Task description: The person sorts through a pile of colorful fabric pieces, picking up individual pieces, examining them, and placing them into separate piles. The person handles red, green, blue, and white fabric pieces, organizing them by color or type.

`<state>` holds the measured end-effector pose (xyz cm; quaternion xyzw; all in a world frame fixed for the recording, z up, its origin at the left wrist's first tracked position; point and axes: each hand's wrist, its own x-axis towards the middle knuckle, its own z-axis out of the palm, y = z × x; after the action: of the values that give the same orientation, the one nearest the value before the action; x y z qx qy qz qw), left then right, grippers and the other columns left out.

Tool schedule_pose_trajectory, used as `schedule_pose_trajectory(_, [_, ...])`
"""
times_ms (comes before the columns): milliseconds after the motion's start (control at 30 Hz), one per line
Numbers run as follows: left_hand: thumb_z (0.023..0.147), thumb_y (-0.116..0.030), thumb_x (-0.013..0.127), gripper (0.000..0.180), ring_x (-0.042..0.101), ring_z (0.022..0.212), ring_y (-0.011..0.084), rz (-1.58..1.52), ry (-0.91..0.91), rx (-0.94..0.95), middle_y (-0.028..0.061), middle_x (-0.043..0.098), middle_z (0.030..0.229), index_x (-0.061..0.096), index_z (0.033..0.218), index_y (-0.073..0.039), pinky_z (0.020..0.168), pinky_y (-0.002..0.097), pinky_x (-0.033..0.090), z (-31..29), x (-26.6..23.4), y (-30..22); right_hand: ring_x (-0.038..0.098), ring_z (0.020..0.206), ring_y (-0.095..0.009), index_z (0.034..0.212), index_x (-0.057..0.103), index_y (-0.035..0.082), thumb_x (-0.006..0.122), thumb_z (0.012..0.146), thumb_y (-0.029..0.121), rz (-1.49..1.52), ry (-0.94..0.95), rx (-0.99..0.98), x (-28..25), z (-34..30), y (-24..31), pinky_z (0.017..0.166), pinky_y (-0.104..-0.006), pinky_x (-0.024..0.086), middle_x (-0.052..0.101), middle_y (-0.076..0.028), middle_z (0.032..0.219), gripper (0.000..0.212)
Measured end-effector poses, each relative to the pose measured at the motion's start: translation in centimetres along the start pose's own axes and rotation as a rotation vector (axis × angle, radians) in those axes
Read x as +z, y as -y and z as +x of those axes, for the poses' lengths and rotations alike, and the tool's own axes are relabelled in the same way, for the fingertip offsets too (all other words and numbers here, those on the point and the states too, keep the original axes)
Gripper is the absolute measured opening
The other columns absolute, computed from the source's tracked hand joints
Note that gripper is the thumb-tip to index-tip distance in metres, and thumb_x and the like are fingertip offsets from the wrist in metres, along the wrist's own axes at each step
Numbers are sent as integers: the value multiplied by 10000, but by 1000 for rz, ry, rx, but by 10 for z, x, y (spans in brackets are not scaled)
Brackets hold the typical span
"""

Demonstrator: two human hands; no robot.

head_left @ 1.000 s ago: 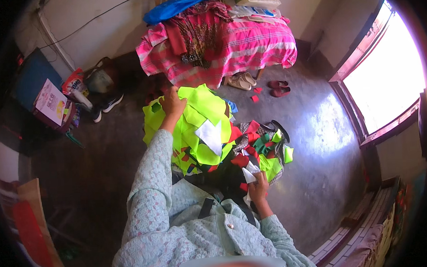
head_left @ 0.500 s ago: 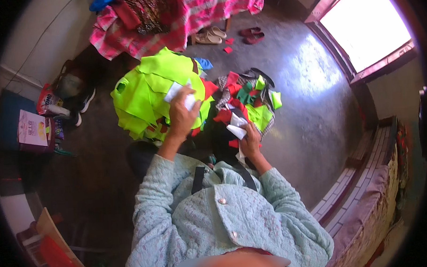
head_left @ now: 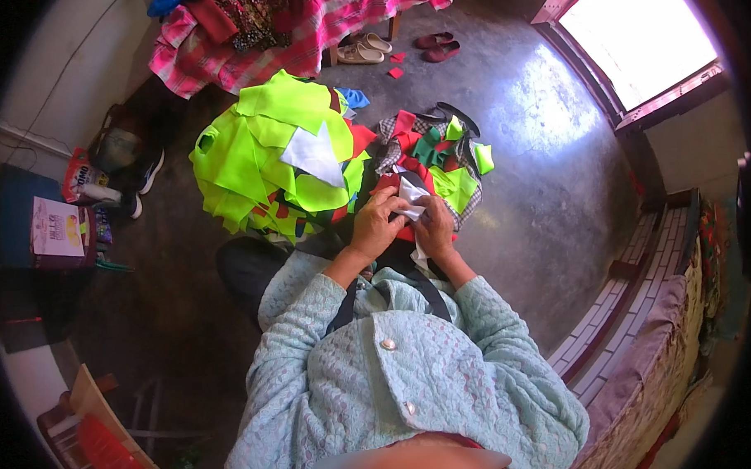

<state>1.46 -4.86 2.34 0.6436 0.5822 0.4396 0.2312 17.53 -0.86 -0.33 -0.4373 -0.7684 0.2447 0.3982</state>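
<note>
My left hand (head_left: 376,224) and my right hand (head_left: 435,226) meet in front of my lap. The fingers of both are closed on a folded white cloth piece (head_left: 412,193), and part of it is hidden behind them. Below the right hand hangs another strip of white cloth (head_left: 419,254). Left of the hands rises a big heap of neon yellow-green cloth pieces (head_left: 244,152), with a flat white cloth piece (head_left: 313,154) lying on top. Just beyond my right hand is a smaller pile of red, green and checked scraps (head_left: 431,154).
A bed or table with a pink plaid cover (head_left: 294,47) stands at the back. Beige shoes (head_left: 362,51) and dark red shoes (head_left: 439,46) lie on the grey floor (head_left: 542,253). A bright doorway (head_left: 637,39) opens at far right, and a bench (head_left: 635,316) stands nearer.
My left hand has left the white piece on the green heap and moved right to the white cloth at my right hand. The piece on the heap now lies spread.
</note>
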Motion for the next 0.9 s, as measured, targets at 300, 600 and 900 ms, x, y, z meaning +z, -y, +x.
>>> schedule_pose_trajectory(300, [901, -139, 644, 145, 601, 782, 107, -497, -207, -298, 52, 668, 917, 623, 943, -3, 715, 262, 480, 7, -21, 13, 624, 903, -307, 1095, 547, 42, 759, 713, 122, 50, -60, 114, 6, -3, 0, 771, -370, 502, 613, -135, 976, 444])
schedule_pose_trajectory(600, [936, -236, 607, 239, 490, 703, 80, -538, -255, -336, -13, 574, 730, 594, 885, -3, 654, 261, 430, 8, -57, 13, 603, 795, -303, 945, 598, 55, 716, 748, 102, -29, -18, 10, 0, -1, 3, 678, -376, 482, 569, -122, 863, 234])
schedule_pose_trajectory(900, [939, -181, 590, 181, 500, 694, 95, -430, -374, -133, 22, 574, 723, 575, 880, -10, 645, 277, 439, 29, -87, -16, 614, 808, -302, 921, 633, 51, 706, 701, 69, -30, -24, -56, -1, -2, -2, 683, -365, 487, 602, -116, 912, 233])
